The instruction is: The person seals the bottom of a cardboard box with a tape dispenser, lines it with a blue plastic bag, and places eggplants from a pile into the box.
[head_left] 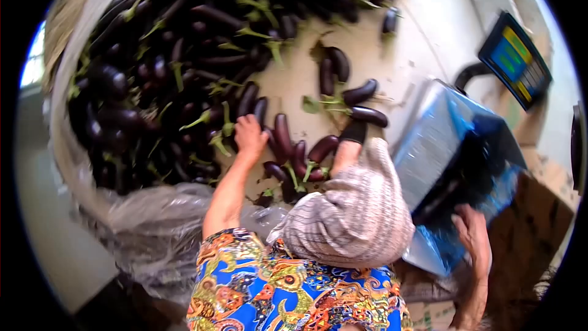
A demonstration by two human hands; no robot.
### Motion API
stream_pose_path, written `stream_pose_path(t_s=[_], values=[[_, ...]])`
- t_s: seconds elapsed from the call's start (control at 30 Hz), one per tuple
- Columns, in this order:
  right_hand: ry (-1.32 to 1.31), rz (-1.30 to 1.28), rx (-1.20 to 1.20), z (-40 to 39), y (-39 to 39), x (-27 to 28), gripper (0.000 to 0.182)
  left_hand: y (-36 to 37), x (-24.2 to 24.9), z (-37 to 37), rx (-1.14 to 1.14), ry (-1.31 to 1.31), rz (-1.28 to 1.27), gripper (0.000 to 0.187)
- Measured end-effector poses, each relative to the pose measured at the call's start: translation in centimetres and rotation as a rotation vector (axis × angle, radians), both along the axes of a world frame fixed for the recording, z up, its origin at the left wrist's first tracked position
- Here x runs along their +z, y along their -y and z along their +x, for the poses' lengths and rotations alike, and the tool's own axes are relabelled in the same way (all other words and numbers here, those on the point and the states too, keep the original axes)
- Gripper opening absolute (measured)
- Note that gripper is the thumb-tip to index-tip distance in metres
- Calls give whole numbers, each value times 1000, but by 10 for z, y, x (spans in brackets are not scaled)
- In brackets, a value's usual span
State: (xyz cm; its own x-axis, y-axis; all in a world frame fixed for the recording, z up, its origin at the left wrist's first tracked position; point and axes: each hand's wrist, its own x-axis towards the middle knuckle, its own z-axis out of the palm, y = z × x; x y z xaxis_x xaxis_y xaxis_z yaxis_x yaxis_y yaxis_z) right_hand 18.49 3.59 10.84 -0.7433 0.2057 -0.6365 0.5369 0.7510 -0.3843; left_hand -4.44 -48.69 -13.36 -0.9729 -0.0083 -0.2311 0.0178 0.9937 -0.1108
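Dark purple eggplants (226, 21) with green stems lie in a large heap at the left. My left hand (250, 136) reaches to the heap's edge, its fingers at a dark eggplant (260, 110); whether it grips one is hard to see. Several loose eggplants (283, 135) lie on the floor just right of that hand. At the right, my right hand (470, 227) is at the near edge of a box lined with blue plastic (422, 141). Dark eggplants (444, 199) show inside it. That hand's fingertips are blurred against the lining.
A digital scale display (516, 60) stands beyond the box. Cardboard (539, 227) is right of it. Clear plastic sheeting (159, 227) lies at the lower left. My bent leg in patterned trousers (355, 214) is between my arms. More eggplants (361, 92) lie near my foot.
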Motion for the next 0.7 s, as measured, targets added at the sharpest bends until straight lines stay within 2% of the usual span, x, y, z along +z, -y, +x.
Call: stream_pose_path(t_s=[0.03, 0.07, 0.1, 0.13, 0.17, 0.2, 0.23, 0.3, 0.33, 0.37, 0.4, 0.43, 0.5, 0.6, 0.63, 0.7], values=[[-42, 48, 39, 6, -7, -4, 20, 3, 3, -6, 16, -1, 174, 54], [-62, 80, 5, 5, -9, 1, 21, 1, -3, -15, 279, 168, 364, 49], [-102, 130, -25, 5, -13, 5, 20, 25, -34, -16, 592, 408, 714, 41], [-185, 164, -54, 12, -21, 2, 22, 29, -35, -11, 882, 603, 1247, 36], [-269, 275, -16, 16, -27, 2, 24, 13, -1, -12, 1010, 727, 1360, 27], [-292, 305, -61, 16, -31, 6, 33, 7, 9, -7, 900, 767, 1493, 34], [-202, 313, -137, 15, -39, 8, 43, -3, 18, -9, 799, 791, 1622, 43], [-237, 335, -148, 16, -51, 2, 53, -75, 102, -14, 577, 687, 1697, 60], [-250, 385, -146, 19, -57, -5, 57, -88, 120, -26, 393, 793, 1638, 77], [-264, 434, -141, 20, -61, -8, 61, -113, 149, -32, 276, 735, 1610, 82], [-269, 460, -129, 20, -65, -13, 63, -145, 187, -35, 107, 754, 1599, 88], [-273, 486, -118, 21, -68, -17, 66, -169, 212, -38, 38, 796, 1633, 92], [-286, 486, -111, 27, -76, -23, 70, -203, 250, -45, -44, 964, 1580, 95], [-257, 390, -154, 34, -81, -23, 73, -262, 293, -30, -156, 1021, 1515, 93], [-274, 361, -158, 35, -82, -26, 73, -280, 299, -22, -206, 1104, 1548, 86], [-309, 310, -168, 40, -87, -31, 73, -314, 309, -6, -196, 1233, 1453, 79]])
